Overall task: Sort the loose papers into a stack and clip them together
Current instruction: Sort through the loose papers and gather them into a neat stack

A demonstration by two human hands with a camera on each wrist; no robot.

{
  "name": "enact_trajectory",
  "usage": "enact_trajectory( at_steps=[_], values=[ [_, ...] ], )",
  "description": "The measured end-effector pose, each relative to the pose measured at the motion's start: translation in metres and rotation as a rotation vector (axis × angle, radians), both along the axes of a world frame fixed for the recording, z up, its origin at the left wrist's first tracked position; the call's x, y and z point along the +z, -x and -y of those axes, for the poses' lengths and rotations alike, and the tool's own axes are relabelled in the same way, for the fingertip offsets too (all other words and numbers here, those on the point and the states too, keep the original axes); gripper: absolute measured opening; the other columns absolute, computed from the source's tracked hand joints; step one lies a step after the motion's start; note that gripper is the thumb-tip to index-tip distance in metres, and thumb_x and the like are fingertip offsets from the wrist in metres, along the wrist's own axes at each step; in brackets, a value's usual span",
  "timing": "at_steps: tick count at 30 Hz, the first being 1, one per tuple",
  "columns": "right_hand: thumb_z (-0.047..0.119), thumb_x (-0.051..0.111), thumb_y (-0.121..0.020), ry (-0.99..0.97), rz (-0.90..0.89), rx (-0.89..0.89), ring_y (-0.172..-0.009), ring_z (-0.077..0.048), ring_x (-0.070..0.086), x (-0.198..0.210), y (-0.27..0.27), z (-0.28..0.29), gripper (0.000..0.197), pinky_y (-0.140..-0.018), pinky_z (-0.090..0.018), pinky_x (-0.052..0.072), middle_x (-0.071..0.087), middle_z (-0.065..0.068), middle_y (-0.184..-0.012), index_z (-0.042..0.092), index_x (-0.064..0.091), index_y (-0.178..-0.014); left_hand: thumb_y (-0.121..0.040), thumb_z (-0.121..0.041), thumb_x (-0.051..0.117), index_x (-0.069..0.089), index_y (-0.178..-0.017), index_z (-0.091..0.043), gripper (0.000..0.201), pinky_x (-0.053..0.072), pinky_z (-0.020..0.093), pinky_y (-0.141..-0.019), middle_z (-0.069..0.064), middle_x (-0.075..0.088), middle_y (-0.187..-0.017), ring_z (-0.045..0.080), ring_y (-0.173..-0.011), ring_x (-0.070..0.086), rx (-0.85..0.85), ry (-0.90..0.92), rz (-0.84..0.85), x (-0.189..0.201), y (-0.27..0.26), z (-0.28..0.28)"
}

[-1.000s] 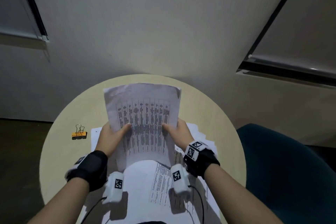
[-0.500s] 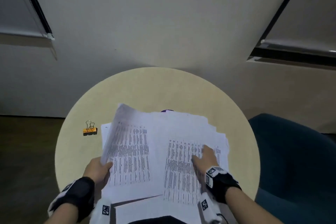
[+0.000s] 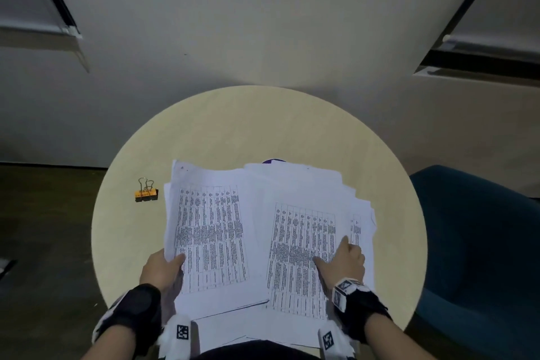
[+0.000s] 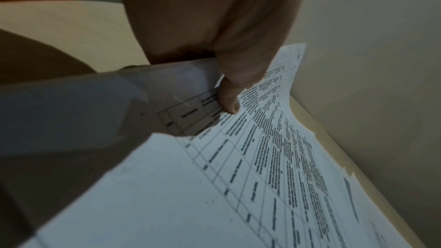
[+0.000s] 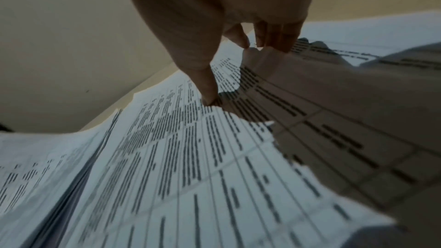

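On the round beige table (image 3: pixel 248 126) lie two spreads of printed white papers. My left hand (image 3: pixel 172 263) pinches the left sheaf (image 3: pixel 210 237) at its lower left edge, thumb (image 4: pixel 229 101) on top and the other fingers hidden underneath. The sheaf (image 4: pixel 262 176) lies nearly flat. My right hand (image 3: pixel 343 254) rests on the right pile (image 3: pixel 301 242), knuckles raised. Its thumb (image 5: pixel 210 97) and fingertips (image 5: pixel 274 40) press on the top sheet (image 5: pixel 167 157). An orange binder clip (image 3: pixel 146 194) sits alone on the table, left of the papers and apart from both hands.
A blank sheet (image 3: pixel 233 327) lies at the table's near edge under the printed ones. Something dark purple (image 3: pixel 273 160) peeks out behind the papers. A dark blue chair (image 3: pixel 482 242) stands to the right. The wall is close behind the table.
Both hands held one sheaf upright a second ago. The right hand let go and moved onto the right pile; the left hand lowered the sheaf flat on the left.
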State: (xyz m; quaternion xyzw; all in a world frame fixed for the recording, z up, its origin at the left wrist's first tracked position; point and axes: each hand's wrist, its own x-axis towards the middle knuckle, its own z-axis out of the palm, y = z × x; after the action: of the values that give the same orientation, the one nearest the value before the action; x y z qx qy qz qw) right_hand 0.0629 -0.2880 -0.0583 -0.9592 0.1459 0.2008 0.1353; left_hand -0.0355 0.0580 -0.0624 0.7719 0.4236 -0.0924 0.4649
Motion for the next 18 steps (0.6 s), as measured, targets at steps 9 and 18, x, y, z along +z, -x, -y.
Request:
enact_trajectory(
  at_steps=[9,18],
  values=[
    [0.035,0.082,-0.071,-0.421,-0.106,-0.19,-0.119,-0.028,0.052,0.003,-0.016,0.022,0.105,-0.092,-0.04,0.046,0.039,-0.016,-0.148,0.008,0.018,-0.15,-0.089,-0.014,0.062,0.051,-0.068,-0.009,0.024,0.038,0.031,-0.061,0.01,0.057,-0.064,0.027,-0.062,0.051,-0.007,-0.003,0.008,-0.001,0.002,-0.002],
    [0.039,0.06,-0.091,-0.446,0.137,-0.281,-0.115,-0.035,0.056,0.028,-0.032,0.062,0.053,-0.093,-0.038,0.045,0.059,-0.02,-0.126,-0.004,0.056,-0.121,-0.091,-0.011,0.059,0.056,-0.082,-0.002,0.013,0.042,0.025,-0.055,0.012,0.058,-0.068,0.025,-0.062,0.051,-0.028,0.023,0.041,0.001,0.004,-0.001]
  ],
)
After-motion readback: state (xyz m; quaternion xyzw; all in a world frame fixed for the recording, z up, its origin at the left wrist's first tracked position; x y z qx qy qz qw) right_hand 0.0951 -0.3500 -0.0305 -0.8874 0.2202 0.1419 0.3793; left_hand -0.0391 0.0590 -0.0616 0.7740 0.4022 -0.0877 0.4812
